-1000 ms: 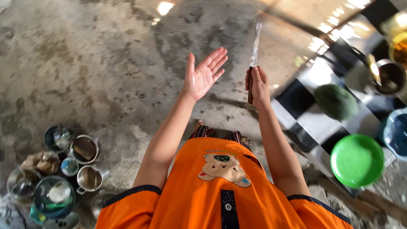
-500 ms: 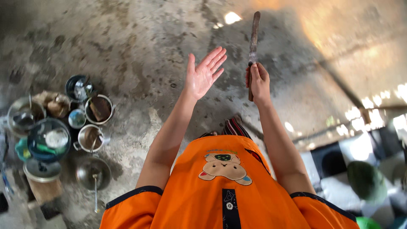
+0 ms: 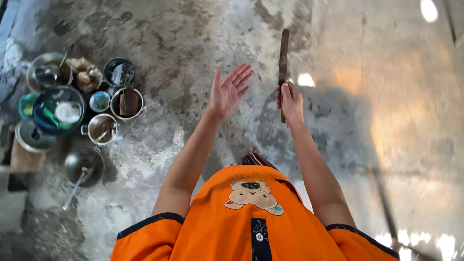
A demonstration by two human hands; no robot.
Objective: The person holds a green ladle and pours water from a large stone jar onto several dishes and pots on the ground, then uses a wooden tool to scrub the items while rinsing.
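- Right hand [image 3: 290, 100] grips a long knife [image 3: 282, 58], blade upright.
- Left hand [image 3: 227, 92] is spread open, empty, just beside the knife.
- Cooking pots [image 3: 72, 104] sit well left of the knife.

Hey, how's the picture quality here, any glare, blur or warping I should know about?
Head view: bright glare spots on the concrete floor at top right and bottom right; a warm washed-out patch on the right; wide-angle warping bends the edges; a soft shadow lies under the right hand gripping the knife; the pots at left look slightly smeared; the left hand is fairly sharp.
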